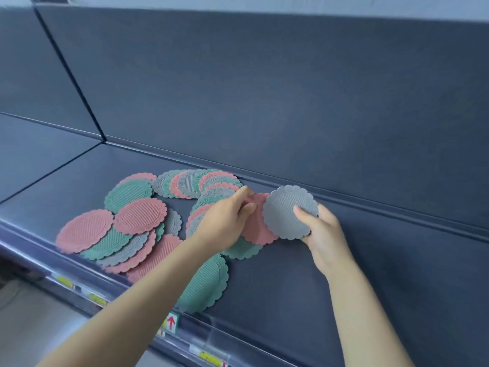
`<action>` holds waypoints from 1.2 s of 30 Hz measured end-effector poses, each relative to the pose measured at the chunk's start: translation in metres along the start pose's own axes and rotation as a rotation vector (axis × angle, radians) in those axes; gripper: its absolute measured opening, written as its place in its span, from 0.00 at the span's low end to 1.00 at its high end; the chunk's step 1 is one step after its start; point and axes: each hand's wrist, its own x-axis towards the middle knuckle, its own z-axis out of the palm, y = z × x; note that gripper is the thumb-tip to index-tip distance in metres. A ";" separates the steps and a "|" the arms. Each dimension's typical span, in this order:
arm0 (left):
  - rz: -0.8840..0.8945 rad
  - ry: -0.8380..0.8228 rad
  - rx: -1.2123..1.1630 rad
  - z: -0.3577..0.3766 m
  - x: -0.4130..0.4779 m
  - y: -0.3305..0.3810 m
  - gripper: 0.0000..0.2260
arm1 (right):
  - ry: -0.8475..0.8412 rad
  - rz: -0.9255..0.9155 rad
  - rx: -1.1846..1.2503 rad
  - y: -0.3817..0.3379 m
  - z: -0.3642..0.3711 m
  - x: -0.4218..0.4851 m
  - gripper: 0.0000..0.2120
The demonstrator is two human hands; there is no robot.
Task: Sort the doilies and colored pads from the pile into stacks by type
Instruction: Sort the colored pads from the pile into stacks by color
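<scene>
Grey pad (288, 210) sits gripped in our right hand (324, 234); our left hand (225, 223) pinches a pink pad (255, 229) from the pile (148, 221); next we must separate them by colour.

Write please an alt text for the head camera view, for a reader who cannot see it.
A person's right hand holds up a grey scalloped doily while the left hand pinches a pink doily beside it. To the left, a loose pile of pink, green and grey doilies lies overlapping on a dark blue padded shelf.

Dark blue padded shelf (344, 274), matching back panel (264, 88), labelled rail (201, 348)
</scene>
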 end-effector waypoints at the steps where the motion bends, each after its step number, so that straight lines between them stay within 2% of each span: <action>1: -0.011 0.060 0.006 0.003 0.000 -0.002 0.06 | -0.016 0.012 0.017 0.000 0.002 0.000 0.05; 4: -0.004 0.208 0.097 0.006 0.000 -0.007 0.08 | -0.042 0.014 0.004 0.001 0.011 0.000 0.04; 7: -0.056 0.206 -0.126 -0.003 0.002 -0.008 0.03 | -0.005 -0.006 0.033 0.003 0.020 -0.002 0.03; 10: -0.137 0.353 -0.249 -0.024 -0.004 -0.013 0.03 | 0.046 -0.042 0.090 -0.001 0.025 -0.006 0.02; 12: -0.259 0.446 -0.458 -0.043 -0.014 -0.022 0.02 | -0.042 -0.071 0.063 -0.003 0.031 -0.009 0.04; 14: -0.378 0.519 -0.699 -0.065 -0.028 -0.035 0.03 | -0.225 -0.075 -0.053 -0.003 0.048 -0.015 0.10; 16: -0.474 0.612 -0.826 -0.092 -0.045 -0.053 0.07 | -0.348 -0.072 -0.142 -0.003 0.077 -0.022 0.15; 19: -0.612 0.738 -0.994 -0.141 -0.076 -0.092 0.12 | -0.433 -0.072 -0.080 -0.006 0.138 -0.034 0.17; 22: -0.660 0.793 -1.113 -0.193 -0.115 -0.142 0.15 | -0.531 -0.025 0.063 -0.006 0.212 -0.047 0.16; 25: -0.667 0.891 -1.098 -0.247 -0.156 -0.204 0.16 | -0.605 0.011 0.121 0.009 0.296 -0.057 0.15; 31: -0.657 0.971 -1.030 -0.367 -0.236 -0.329 0.15 | -0.629 0.178 0.063 0.070 0.492 -0.076 0.14; 36: -0.647 1.082 -1.000 -0.473 -0.278 -0.413 0.14 | -0.694 0.234 0.091 0.091 0.633 -0.095 0.14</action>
